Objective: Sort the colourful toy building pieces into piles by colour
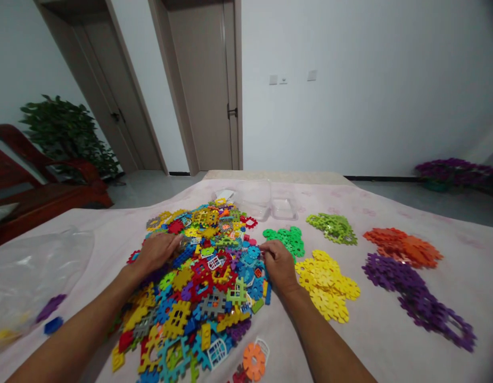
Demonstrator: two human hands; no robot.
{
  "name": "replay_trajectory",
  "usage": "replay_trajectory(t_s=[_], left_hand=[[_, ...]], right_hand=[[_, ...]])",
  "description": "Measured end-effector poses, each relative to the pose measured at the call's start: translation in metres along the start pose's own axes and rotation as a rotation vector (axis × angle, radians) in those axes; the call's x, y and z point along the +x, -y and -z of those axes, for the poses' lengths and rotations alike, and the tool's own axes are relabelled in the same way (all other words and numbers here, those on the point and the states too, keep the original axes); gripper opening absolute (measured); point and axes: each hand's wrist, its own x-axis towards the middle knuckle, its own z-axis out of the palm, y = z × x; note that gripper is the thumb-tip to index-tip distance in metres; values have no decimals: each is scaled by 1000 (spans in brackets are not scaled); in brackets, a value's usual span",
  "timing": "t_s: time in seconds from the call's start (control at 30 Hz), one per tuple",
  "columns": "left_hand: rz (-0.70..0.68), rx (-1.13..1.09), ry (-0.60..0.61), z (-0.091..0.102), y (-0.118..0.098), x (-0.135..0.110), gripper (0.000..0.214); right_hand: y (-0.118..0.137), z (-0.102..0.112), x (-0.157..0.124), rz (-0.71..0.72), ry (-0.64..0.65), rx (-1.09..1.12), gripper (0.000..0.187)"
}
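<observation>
A large mixed heap of colourful plastic building pieces (202, 282) spreads over the cloth between my hands. My left hand (159, 251) reaches into the heap's left side, its fingers curled together with the tips among the pieces; what they grip is hidden. At the right edge my right hand (279, 265) has bent fingers beside a blue notched disc (253, 252); whether it holds a piece I cannot make out. Just beyond lie green discs (288, 239), and right of the wrist a pile of yellow discs (328, 284).
Lime-green (332, 227), orange (404, 246) and purple pieces (418, 298) form separate piles on the right. Clear plastic containers (284, 208) stand behind the heap. A clear plastic bag (34, 271) lies left. Near the front is an orange disc (254, 361).
</observation>
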Motion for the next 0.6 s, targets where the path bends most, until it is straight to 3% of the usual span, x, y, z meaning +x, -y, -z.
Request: replay_trajectory(t_s=[0.07,0.17,0.27,0.4,0.6], left_hand=[[74,2,-32,-1,7,11,56],[-52,-52,-66,-7,12,30,32],[-161,-61,27,-9,15,46,35],[-128,-136,192,-5,15,54,37],[-126,-280,249,-10,13,55,32]], right_hand=[[0,0,0,-13,-6,-1,30],[1,1,-1,-22,-14,2,30],[1,2,-1,-34,-10,6,29],[2,3,-1,-62,-11,27,28],[4,2,1,-87,-6,31,28]])
